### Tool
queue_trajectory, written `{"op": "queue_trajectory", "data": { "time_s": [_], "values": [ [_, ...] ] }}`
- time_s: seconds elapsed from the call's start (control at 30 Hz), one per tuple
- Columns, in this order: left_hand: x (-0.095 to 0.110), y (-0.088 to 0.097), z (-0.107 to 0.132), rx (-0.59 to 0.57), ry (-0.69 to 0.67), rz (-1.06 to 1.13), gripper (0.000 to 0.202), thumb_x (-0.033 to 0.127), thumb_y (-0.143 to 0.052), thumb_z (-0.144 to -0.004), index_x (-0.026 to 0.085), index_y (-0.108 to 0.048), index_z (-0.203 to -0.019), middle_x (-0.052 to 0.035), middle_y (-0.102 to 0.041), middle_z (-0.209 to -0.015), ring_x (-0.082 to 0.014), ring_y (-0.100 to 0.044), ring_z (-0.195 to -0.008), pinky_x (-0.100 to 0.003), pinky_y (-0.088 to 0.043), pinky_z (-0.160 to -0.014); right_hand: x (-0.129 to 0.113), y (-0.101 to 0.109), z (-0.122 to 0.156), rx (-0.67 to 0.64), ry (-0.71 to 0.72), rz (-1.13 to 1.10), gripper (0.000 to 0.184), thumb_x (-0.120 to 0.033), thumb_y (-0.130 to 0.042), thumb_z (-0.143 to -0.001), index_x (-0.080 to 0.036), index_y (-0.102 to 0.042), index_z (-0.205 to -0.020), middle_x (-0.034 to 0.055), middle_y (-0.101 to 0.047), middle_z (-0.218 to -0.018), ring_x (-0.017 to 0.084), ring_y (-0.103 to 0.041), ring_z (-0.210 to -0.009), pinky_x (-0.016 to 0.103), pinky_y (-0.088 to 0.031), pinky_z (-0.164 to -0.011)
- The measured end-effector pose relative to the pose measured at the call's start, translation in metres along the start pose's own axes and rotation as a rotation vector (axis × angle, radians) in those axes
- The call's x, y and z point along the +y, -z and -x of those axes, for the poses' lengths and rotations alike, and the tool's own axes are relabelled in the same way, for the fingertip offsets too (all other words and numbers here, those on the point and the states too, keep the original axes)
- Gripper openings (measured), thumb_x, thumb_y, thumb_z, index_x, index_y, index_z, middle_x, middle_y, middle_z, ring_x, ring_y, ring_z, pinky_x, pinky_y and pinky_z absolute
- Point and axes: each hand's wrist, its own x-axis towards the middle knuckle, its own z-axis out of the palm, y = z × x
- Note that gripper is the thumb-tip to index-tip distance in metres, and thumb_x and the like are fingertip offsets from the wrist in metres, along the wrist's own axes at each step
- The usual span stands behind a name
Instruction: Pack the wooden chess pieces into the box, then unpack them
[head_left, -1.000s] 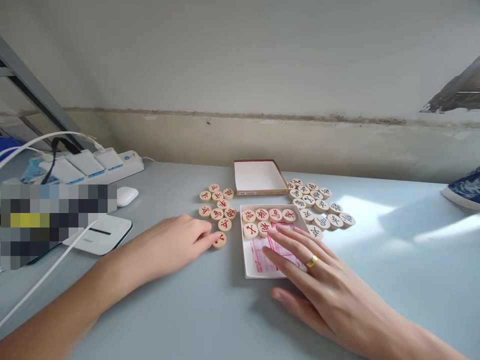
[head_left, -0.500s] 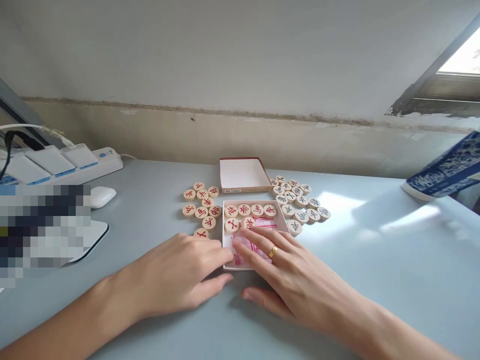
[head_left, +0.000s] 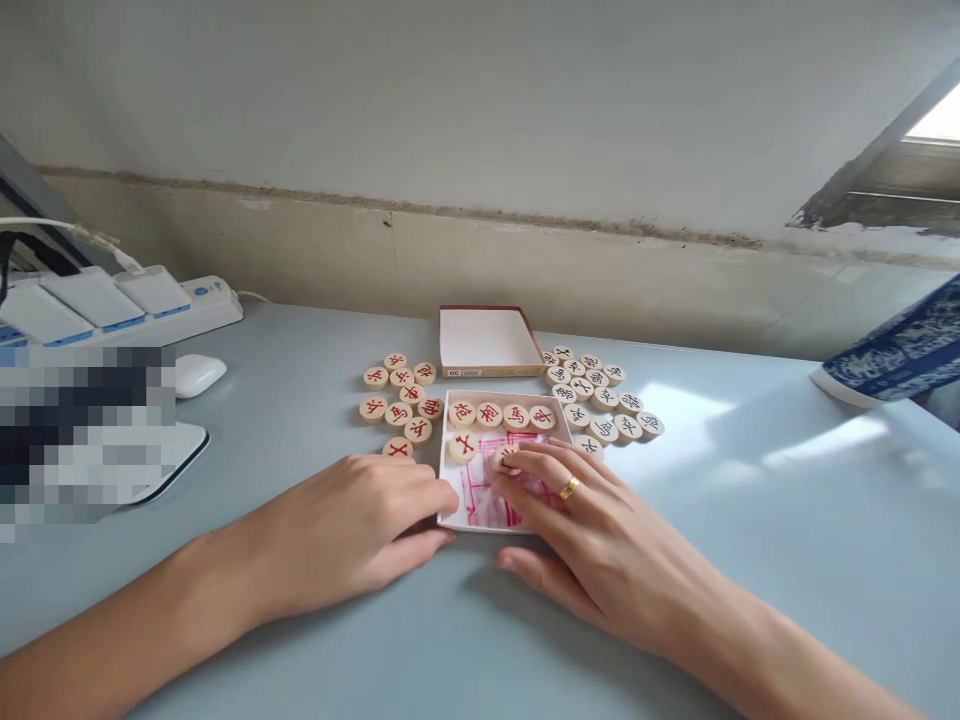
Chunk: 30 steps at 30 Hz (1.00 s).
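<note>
A shallow white box (head_left: 445,470) sits in front of me, lined with a pink-printed sheet (head_left: 480,490). A row of round wooden Chinese chess pieces (head_left: 489,415) with red characters lies along its far side. Below the row's left end is a single red piece (head_left: 463,447). My left hand (head_left: 382,520) is closed on the box's near left corner, thumb outside the wall and fingers at the rim. Inside the box, the index and middle fingers of my right hand (head_left: 577,520) grip another red chess piece (head_left: 507,458), partly covering it; the thumb stays apart, outside the box.
Loose red pieces (head_left: 400,415) lie left of the box, black-lettered pieces (head_left: 603,430) to its right. The box lid (head_left: 487,338) rests behind it. A white earbud case (head_left: 200,375) and power strip (head_left: 210,305) are at left, a blue patterned object (head_left: 892,340) at far right.
My right fingers have shifted the chess piece a little to the right and nearer inside the box, away from the single piece. My left hand keeps its place at the corner. The view has shifted slightly.
</note>
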Motion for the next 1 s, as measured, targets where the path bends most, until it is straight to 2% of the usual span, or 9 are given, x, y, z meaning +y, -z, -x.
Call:
{"op": "queue_trajectory", "data": {
  "time_s": [0.1, 0.33, 0.47, 0.6, 0.7, 0.77, 0.87, 0.93, 1.0],
  "values": [
    [0.000, -0.001, 0.001, 0.019, -0.004, -0.009, 0.014, 0.016, -0.055, -0.099, 0.021, -0.067, -0.099, 0.0017, -0.068, -0.082, -0.0167, -0.062, -0.075, -0.028, -0.039, -0.072, 0.000, -0.001, 0.004, 0.012, 0.011, -0.005, 0.042, -0.039, -0.049, -0.107, -0.005, -0.071, -0.116, 0.0195, -0.067, -0.113, 0.034, -0.065, -0.107, 0.053, -0.060, -0.091],
    [-0.002, -0.006, 0.001, 0.027, -0.118, -0.016, 0.022, 0.016, -0.045, -0.103, 0.021, -0.067, -0.099, 0.0008, -0.067, -0.082, -0.0167, -0.061, -0.072, -0.029, -0.038, -0.070, 0.006, -0.006, 0.006, 0.059, 0.020, -0.020, 0.035, -0.033, -0.053, -0.105, -0.003, -0.069, -0.114, 0.0219, -0.065, -0.124, 0.035, -0.060, -0.119, 0.053, -0.057, -0.101],
    [0.000, -0.009, 0.001, 0.023, -0.145, -0.006, 0.023, 0.019, -0.043, -0.106, 0.021, -0.066, -0.100, 0.0003, -0.066, -0.081, -0.0178, -0.061, -0.072, -0.030, -0.036, -0.069, 0.005, -0.003, 0.007, 0.187, 0.052, 0.010, 0.037, -0.027, -0.054, -0.104, 0.003, -0.060, -0.126, 0.0261, -0.059, -0.132, 0.038, -0.054, -0.128, 0.055, -0.053, -0.106],
    [0.002, -0.010, 0.002, -0.003, -0.079, 0.042, 0.022, 0.021, -0.044, -0.106, 0.022, -0.065, -0.099, 0.0005, -0.067, -0.086, -0.0171, -0.062, -0.075, -0.029, -0.038, -0.069, 0.001, 0.007, 0.008, 0.266, 0.093, 0.022, 0.028, -0.018, -0.052, -0.103, -0.002, -0.058, -0.126, 0.0260, -0.053, -0.136, 0.032, -0.051, -0.134, 0.048, -0.051, -0.111],
    [0.005, -0.010, 0.001, -0.017, -0.011, 0.101, 0.018, 0.020, -0.047, -0.104, 0.022, -0.063, -0.097, 0.0009, -0.067, -0.088, -0.0162, -0.064, -0.076, -0.028, -0.039, -0.067, -0.005, 0.014, 0.010, 0.256, 0.106, 0.034, 0.026, -0.011, -0.051, -0.101, -0.006, -0.058, -0.126, 0.0225, -0.057, -0.133, 0.025, -0.049, -0.138, 0.041, -0.050, -0.113],
    [0.007, -0.010, 0.001, -0.020, -0.006, 0.116, 0.017, 0.019, -0.048, -0.103, 0.022, -0.064, -0.101, 0.0005, -0.069, -0.091, -0.0167, -0.066, -0.078, -0.028, -0.040, -0.068, -0.008, 0.016, 0.011, 0.243, 0.117, 0.031, 0.025, -0.010, -0.051, -0.101, -0.008, -0.059, -0.125, 0.0198, -0.064, -0.127, 0.024, -0.054, -0.133, 0.040, -0.053, -0.109],
    [0.007, -0.010, 0.001, -0.013, -0.006, 0.111, 0.017, 0.019, -0.049, -0.102, 0.022, -0.065, -0.104, -0.0001, -0.071, -0.093, -0.0172, -0.067, -0.080, -0.028, -0.041, -0.069, -0.009, 0.013, 0.011, 0.176, 0.116, -0.021, 0.020, -0.019, -0.052, -0.104, -0.010, -0.067, -0.114, 0.0183, -0.069, -0.121, 0.029, -0.065, -0.116, 0.042, -0.062, -0.092],
    [0.007, -0.010, 0.001, -0.004, -0.005, 0.099, 0.016, 0.019, -0.049, -0.102, 0.022, -0.065, -0.100, 0.0003, -0.071, -0.090, -0.0170, -0.066, -0.077, -0.029, -0.040, -0.067, -0.008, 0.009, 0.010, 0.094, 0.100, -0.048, 0.024, -0.025, -0.053, -0.105, -0.009, -0.070, -0.110, 0.0173, -0.072, -0.116, 0.030, -0.068, -0.105, 0.044, -0.064, -0.082],
    [0.006, -0.011, 0.002, 0.001, -0.005, 0.087, 0.016, 0.020, -0.049, -0.102, 0.022, -0.064, -0.095, 0.0012, -0.069, -0.086, -0.0166, -0.064, -0.074, -0.029, -0.038, -0.065, -0.006, 0.004, 0.010, 0.021, 0.082, -0.053, 0.031, -0.032, -0.051, -0.106, -0.008, -0.071, -0.111, 0.0170, -0.073, -0.112, 0.032, -0.070, -0.099, 0.047, -0.064, -0.079]
  ]
}}
